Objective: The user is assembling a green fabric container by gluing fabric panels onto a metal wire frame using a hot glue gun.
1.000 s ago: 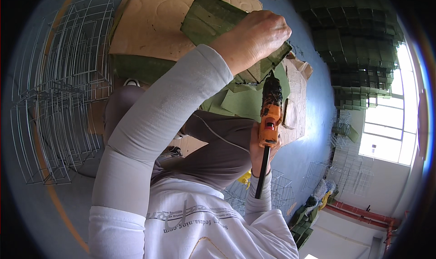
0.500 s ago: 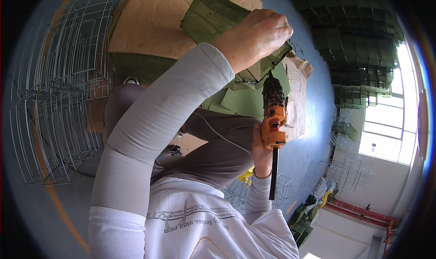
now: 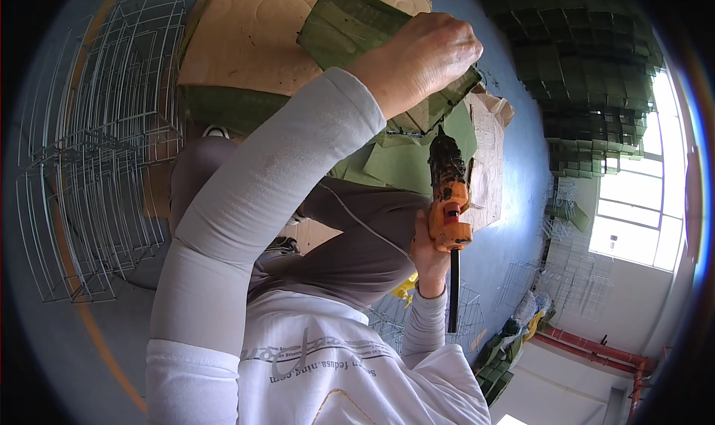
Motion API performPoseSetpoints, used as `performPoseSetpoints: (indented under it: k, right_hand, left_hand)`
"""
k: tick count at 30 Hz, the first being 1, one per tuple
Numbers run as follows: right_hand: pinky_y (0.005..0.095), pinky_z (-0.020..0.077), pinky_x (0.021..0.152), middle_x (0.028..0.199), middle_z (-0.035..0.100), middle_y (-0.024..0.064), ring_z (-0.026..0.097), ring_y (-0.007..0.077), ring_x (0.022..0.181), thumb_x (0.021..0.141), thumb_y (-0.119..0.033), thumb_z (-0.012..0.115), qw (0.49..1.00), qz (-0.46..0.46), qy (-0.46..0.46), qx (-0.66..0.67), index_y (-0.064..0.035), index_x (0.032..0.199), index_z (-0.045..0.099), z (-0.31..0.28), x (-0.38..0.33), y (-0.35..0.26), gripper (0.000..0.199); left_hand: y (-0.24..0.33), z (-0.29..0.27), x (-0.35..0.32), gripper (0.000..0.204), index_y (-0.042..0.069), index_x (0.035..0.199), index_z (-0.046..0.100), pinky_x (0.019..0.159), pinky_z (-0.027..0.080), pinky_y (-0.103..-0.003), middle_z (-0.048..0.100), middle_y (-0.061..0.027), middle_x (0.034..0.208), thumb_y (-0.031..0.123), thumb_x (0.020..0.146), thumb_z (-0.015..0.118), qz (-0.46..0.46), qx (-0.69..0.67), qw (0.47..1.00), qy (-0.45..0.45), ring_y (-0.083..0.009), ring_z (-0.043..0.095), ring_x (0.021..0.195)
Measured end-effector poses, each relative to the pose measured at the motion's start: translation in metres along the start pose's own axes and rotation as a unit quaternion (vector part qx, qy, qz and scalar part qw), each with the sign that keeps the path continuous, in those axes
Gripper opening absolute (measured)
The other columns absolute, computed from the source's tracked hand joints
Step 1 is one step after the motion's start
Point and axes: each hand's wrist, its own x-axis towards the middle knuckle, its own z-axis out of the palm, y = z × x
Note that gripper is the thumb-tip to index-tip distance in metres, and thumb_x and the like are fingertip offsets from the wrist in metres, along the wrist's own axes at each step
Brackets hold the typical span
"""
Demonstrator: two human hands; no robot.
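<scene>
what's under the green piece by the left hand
Green sheets show past its near edge and brown cardboard past its left side; what lies directly beneath the green piece is hidden.

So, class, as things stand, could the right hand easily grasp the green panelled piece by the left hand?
Probably not: the right hand is taken up by the orange glue gun, though nothing visible lies between the gun's dark nozzle and the green piece.

Your blue-grey floor [image 3: 514, 190] carries wire frames [image 3: 88, 140] on your left, across a painted orange line [image 3: 97, 334]. Before you lies a tan sheet [image 3: 246, 41], a green panel [image 3: 342, 19] over it; loose green sheets [image 3: 398, 164] overlap brown cardboard [image 3: 488, 149] near your knees.
</scene>
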Motion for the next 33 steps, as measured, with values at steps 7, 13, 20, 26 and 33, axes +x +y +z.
performPoseSetpoints:
  k: [7, 13, 20, 26, 33]
  right_hand:
    - [0.0325, 0.0483, 0.059, 0.067, 0.062, 0.0100, 0.060, 0.0198, 0.059, 0.075, -0.020, 0.080, 0.999, 0.026, -0.016, 0.037, 0.0023, 0.083, 0.063, -0.002, 0.002, -0.004, 0.029]
    - [0.0316, 0.0486, 0.060, 0.070, 0.063, 0.0094, 0.060, 0.0172, 0.061, 0.076, -0.019, 0.079, 0.999, 0.026, -0.036, 0.009, 0.0030, 0.088, 0.063, -0.004, -0.010, 0.010, 0.030]
    - [0.0328, 0.0495, 0.061, 0.072, 0.064, 0.0119, 0.060, 0.0220, 0.060, 0.077, -0.017, 0.077, 0.998, -0.001, -0.060, 0.026, 0.0030, 0.094, 0.061, -0.008, -0.004, -0.005, 0.030]
    - [0.0342, 0.0503, 0.062, 0.074, 0.065, 0.0136, 0.063, 0.0240, 0.063, 0.078, -0.017, 0.077, 0.997, 0.028, -0.074, 0.022, 0.0030, 0.094, 0.062, -0.010, -0.007, 0.001, 0.029]
    - [0.0398, 0.0540, 0.082, 0.109, 0.067, 0.0152, 0.065, 0.0340, 0.098, 0.072, -0.004, 0.074, 0.982, 0.131, -0.125, 0.054, -0.0127, 0.104, 0.072, -0.014, -0.015, 0.000, 0.033]
  left_hand:
    - [-0.001, 0.000, 0.000, 0.008, 0.009, 0.093, 0.057, 0.090, 0.052, -0.034, 0.060, -0.0066, 0.094, 0.008, 0.085, 0.059, 0.006, 0.013, 1.000, -0.011, -0.0234, 0.062, 0.097]
    - [-0.001, 0.001, 0.003, 0.007, 0.008, 0.093, 0.061, 0.089, 0.052, -0.035, 0.062, -0.0065, 0.094, 0.010, 0.086, 0.060, 0.003, 0.012, 1.000, -0.013, -0.0233, 0.063, 0.095]
    - [-0.001, -0.002, 0.006, 0.006, 0.006, 0.089, 0.063, 0.086, 0.053, -0.034, 0.064, -0.0077, 0.087, 0.010, 0.085, 0.061, -0.009, 0.027, 0.999, -0.044, -0.0236, 0.065, 0.092]
    - [0.001, -0.002, 0.005, 0.005, 0.006, 0.089, 0.063, 0.086, 0.053, -0.034, 0.062, -0.0075, 0.086, 0.010, 0.085, 0.062, -0.001, 0.028, 0.998, -0.055, -0.0232, 0.064, 0.091]
    - [0.005, -0.002, 0.001, 0.006, 0.008, 0.092, 0.059, 0.089, 0.052, -0.033, 0.059, -0.0052, 0.090, 0.010, 0.087, 0.060, 0.015, 0.007, 1.000, -0.019, -0.0210, 0.062, 0.094]
